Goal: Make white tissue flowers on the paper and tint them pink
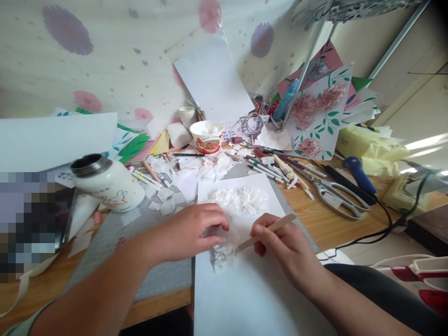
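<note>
My right hand (280, 238) grips a flat wooden craft stick (284, 223) like a pen. The stick's lower end meets the near part of some crumpled white tissue paper (224, 256). My left hand (205, 228) hovers low over that same part, thumb and fingers curled toward each other; what lies between the tips cannot be made out. Both hands are above a white sheet (234, 298), which extends past the table's front edge. Farther up the sheet sit two fluffy white clusters of ruffled tissue (241, 199).
A paper bowl (207, 137) stands behind torn paper scraps (185, 179) and several markers. To the left are an uncapped white bottle (108, 182) and a pixelated area. Scissors (338, 196), a blue-handled tool (359, 175) and black cables lie right. Flower-decorated sheets (317, 116) lean behind.
</note>
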`<move>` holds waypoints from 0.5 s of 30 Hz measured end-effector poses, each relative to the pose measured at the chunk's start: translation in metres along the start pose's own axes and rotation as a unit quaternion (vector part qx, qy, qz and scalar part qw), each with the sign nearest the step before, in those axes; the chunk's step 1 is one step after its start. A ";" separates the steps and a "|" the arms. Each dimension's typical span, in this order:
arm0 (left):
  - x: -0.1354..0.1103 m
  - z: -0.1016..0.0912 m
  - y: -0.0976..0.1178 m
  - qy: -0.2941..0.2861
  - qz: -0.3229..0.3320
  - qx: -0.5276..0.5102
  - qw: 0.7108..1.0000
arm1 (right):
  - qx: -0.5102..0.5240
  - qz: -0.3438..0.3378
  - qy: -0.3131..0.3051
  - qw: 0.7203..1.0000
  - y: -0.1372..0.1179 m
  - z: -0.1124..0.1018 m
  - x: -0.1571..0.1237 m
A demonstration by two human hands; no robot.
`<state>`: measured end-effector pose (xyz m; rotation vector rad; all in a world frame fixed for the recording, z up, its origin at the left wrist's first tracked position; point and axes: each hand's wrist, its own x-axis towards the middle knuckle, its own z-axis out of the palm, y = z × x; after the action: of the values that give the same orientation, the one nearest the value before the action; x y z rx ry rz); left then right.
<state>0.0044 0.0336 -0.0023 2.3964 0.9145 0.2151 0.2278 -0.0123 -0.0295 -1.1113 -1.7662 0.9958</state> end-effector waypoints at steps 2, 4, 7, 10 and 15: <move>0.000 -0.001 -0.001 -0.009 -0.001 0.008 1.000 | 0.062 0.020 0.048 0.997 0.008 -0.006 -0.001; -0.001 -0.001 -0.002 -0.015 -0.004 0.011 1.000 | 0.110 0.028 0.093 0.989 0.013 -0.013 -0.003; -0.003 -0.001 -0.001 -0.006 0.000 0.011 1.000 | 0.153 0.023 0.145 0.977 0.015 -0.026 -0.007; -0.003 0.006 0.009 0.015 0.009 0.050 0.999 | 0.176 0.008 0.205 0.963 0.012 -0.040 -0.011; -0.006 0.041 0.034 0.021 0.043 0.186 0.981 | 0.175 0.025 0.260 0.949 0.009 -0.056 -0.020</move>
<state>0.0326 -0.0096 -0.0167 2.7877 0.9379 0.1358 0.2874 -0.0174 -0.0220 -1.0690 -1.0953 0.8985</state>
